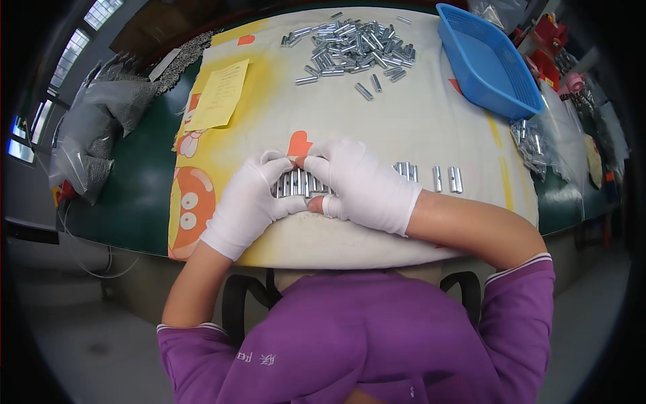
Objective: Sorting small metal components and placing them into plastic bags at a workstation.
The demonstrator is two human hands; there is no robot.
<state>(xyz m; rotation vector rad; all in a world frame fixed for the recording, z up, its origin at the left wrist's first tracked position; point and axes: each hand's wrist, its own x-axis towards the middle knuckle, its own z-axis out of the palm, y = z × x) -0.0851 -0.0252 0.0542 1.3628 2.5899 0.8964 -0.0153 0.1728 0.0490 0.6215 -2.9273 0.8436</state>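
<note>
Landmark: We use the row of little metal tubes [299, 183] under our hands as the place to tell from.

Left hand: Our left hand [250, 198] wears a white glove. Its fingers curl in close around the left end of the row and press on the tubes.

Right hand: Our right hand [360, 185] also wears a white glove. Its fingers lie over the right end of the row, bent and close together. The two hands squeeze the row from both sides.

Where the tubes are: The row lies on the tabletop [417, 121], on a pale cloth, right in front of us.

Done so far: We think only a small part is done. One short row is lined up side by side. A few more tubes [431, 176] stand just to the right of the row.

Left to do: A big loose pile of tubes [353, 47] waits far behind the row. It looks like most of the work.

Blue basket: The blue basket [488, 64] sits behind the row and to the right. We see nothing in it.

Bags: A clear bag [535, 145] with metal bits lies to the right of the row. Grey bags [94, 135] lie far to the left; we cannot tell what fills them.

Paper: A yellow sheet [221, 94] lies behind the row, to the left.
</note>
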